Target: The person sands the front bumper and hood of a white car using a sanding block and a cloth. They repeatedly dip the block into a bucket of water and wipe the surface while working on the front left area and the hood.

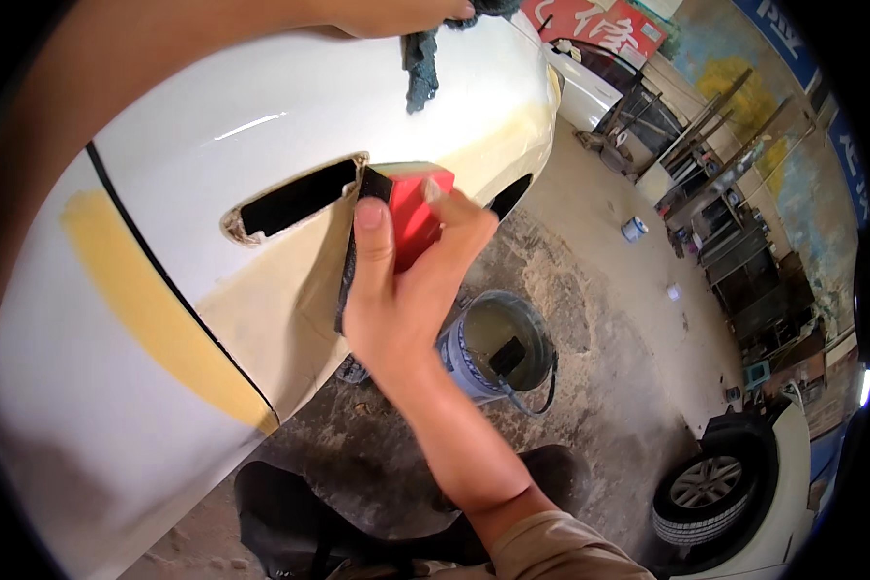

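My right hand [411,261] grips a red sanding block [418,217], thumb on its near side and fingers on its far side. Dark sandpaper [345,290] shows along the block's left edge, against the panel. Beneath it, the white car body panel [290,106] carries tan and yellowish filler patches and a dark slot-shaped opening [300,198] with rough edges. At the top edge, my left hand [406,14] lies over the panel, closed on a wet dark cloth [420,72] that hangs down; part of this hand is cut off.
A bucket [459,353] of cloudy water with a dark block inside stands on the stained floor below the panel. A car wheel [706,483] is at the lower right. A small can [634,229] sits farther off, near shelves [744,261] of clutter along the wall.
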The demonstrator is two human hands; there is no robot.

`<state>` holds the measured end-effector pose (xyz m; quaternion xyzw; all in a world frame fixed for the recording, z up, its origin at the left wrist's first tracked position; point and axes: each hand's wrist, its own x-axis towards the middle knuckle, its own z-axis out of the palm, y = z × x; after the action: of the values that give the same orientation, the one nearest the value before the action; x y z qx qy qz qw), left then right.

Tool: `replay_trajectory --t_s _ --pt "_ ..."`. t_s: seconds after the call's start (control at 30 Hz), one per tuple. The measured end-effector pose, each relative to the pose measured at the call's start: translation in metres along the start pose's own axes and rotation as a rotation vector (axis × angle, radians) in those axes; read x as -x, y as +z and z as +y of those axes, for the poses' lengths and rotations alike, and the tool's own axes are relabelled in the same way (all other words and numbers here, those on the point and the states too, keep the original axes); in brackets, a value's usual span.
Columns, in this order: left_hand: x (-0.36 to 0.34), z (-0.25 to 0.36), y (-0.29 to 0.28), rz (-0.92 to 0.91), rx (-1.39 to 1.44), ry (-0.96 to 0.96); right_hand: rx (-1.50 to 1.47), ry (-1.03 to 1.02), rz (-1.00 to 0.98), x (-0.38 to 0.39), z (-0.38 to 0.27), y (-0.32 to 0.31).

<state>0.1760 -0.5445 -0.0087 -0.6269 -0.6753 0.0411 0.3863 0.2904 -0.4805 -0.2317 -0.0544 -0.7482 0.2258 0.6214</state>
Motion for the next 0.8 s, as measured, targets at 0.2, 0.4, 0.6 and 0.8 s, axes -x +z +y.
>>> replay_trajectory --t_s 0.2,0.4,0.6,0.8 --pt "-0.001 0.004 -0.007 -0.011 0.022 -0.053 0.14 0.412 -0.083 -0.154 0.124 -0.014" --pt "-0.001 0.004 -0.004 -0.073 0.027 -0.044 0.119 0.383 -0.011 -0.08 0.057 0.001" --pt "0.003 0.004 -0.005 -0.06 -0.01 -0.053 0.076 0.225 -0.064 -0.056 0.044 -0.003" --pt "0.0 0.013 -0.013 -0.11 0.005 -0.143 0.204 0.443 -0.016 -0.152 0.144 -0.015"
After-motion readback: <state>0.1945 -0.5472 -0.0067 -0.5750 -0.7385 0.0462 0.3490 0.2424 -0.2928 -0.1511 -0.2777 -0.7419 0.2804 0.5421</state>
